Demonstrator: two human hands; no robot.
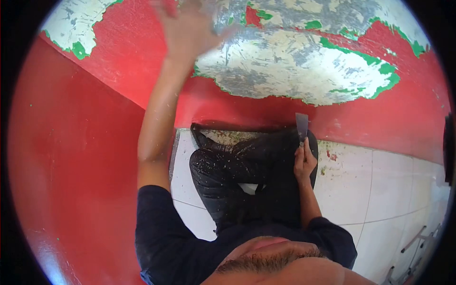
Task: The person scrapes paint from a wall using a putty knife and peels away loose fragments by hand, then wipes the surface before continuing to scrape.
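My right hand (305, 159) is closed around the handle of a putty knife (302, 124), held upright over my knee with its flat metal blade pointing at the wall. My left hand (190, 33) is raised on an outstretched arm at the upper left, fingers spread and slightly blurred, holding nothing. Behind it is the red wall (251, 111), where a large stripped patch (266, 64) shows white and grey under ragged green edges. The left hand overlaps the left end of this patch in view.
Another stripped area (76, 23) lies at the upper left. A red wall (80, 156) runs along my left side. Paint flakes dot my black trousers (213, 175) and the white tiled floor (346, 190). A metal frame (418, 251) stands at the lower right.
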